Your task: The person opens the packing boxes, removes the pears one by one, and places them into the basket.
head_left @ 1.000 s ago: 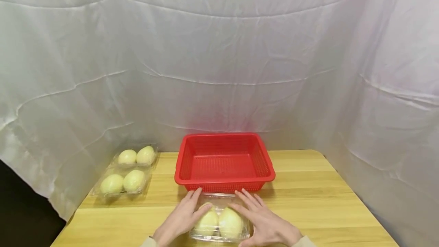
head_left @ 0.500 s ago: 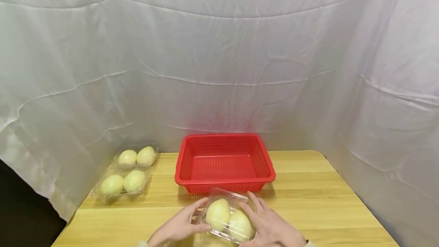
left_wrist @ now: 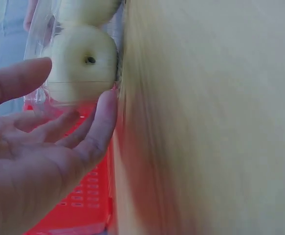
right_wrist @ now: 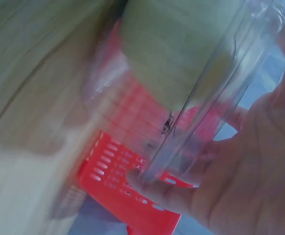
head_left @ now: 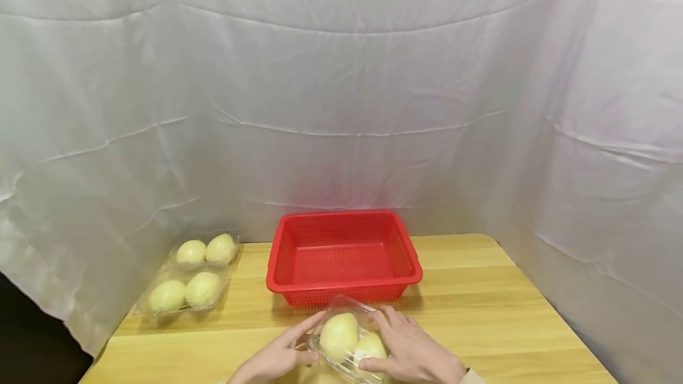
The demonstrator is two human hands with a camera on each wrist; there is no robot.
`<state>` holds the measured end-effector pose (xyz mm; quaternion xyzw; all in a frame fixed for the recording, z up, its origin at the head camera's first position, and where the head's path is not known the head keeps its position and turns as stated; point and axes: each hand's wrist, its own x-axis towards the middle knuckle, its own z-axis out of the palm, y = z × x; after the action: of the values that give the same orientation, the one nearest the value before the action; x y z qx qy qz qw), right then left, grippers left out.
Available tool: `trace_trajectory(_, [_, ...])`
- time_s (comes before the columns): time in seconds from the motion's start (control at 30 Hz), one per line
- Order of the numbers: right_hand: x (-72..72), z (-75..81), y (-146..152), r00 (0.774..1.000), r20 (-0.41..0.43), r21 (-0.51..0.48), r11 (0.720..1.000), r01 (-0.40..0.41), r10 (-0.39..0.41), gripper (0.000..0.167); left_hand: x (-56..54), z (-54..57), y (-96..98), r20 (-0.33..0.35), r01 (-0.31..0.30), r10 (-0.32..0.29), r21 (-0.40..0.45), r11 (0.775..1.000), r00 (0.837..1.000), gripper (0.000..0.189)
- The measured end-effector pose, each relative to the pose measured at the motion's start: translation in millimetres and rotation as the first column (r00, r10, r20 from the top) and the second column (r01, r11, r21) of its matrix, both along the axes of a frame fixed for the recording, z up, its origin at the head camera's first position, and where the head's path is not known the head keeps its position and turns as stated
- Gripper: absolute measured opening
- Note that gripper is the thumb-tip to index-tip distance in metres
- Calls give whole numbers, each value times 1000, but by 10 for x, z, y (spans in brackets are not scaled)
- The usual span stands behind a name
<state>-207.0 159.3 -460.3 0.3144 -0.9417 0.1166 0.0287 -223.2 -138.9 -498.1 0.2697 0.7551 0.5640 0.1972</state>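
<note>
A clear plastic fruit box (head_left: 347, 303) with two pale yellow pears (head_left: 340, 336) is turned askew and tipped, just in front of the red basket. At its left end my left hand (head_left: 277, 353) holds it, thumb towards me. In the left wrist view, the thumb (left_wrist: 32, 73) is at the box's edge and the fingers reach along its end and underside. My right hand (head_left: 413, 345) grips the other end, its fingers over the top edge and its thumb across the near pear. The right wrist view shows those fingers (right_wrist: 164, 193) at the plastic rim.
The red perforated basket (head_left: 341, 283) stands at the middle back of the wooden table (head_left: 480, 313). Two more clear boxes of pears, a nearer one (head_left: 184, 292) and a farther one (head_left: 206, 250), lie at the left edge. Pale curtains (head_left: 341, 88) enclose the back and sides.
The fruit box has gone from lying square to the basket to turned askew and tipped. My left hand has moved from over its top to its left end; my right thumb now crosses the near pear.
</note>
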Motion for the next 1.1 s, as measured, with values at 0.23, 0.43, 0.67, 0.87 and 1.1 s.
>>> trace_trajectory(0.23, [7, 22, -11, 994, 113, -26, 1000, -7, 10, 87, -23, -76, 90, 131, -101, 82, 143, 984, 988, 50])
trace_trajectory(0.43, [38, -6, 23, 970, 240, -84, 996, -12, 32, 97, -54, -125, 252, 259, -288, 232, 207, 935, 938, 44])
trace_trajectory(0.67, [-2, -1, 11, 965, 250, -75, 995, -58, 75, 101, -91, -70, 321, 288, -409, 346, 199, 890, 893, 40])
trace_trajectory(0.87, [-14, -58, -37, 974, 155, -70, 985, -158, 168, 96, -76, -67, 361, 309, -466, 392, 219, 857, 867, 36])
trace_trajectory(1.1, [7, -100, -50, 975, 178, -97, 989, -115, 131, 98, -75, -30, 392, 378, -419, 292, 318, 850, 879, 37])
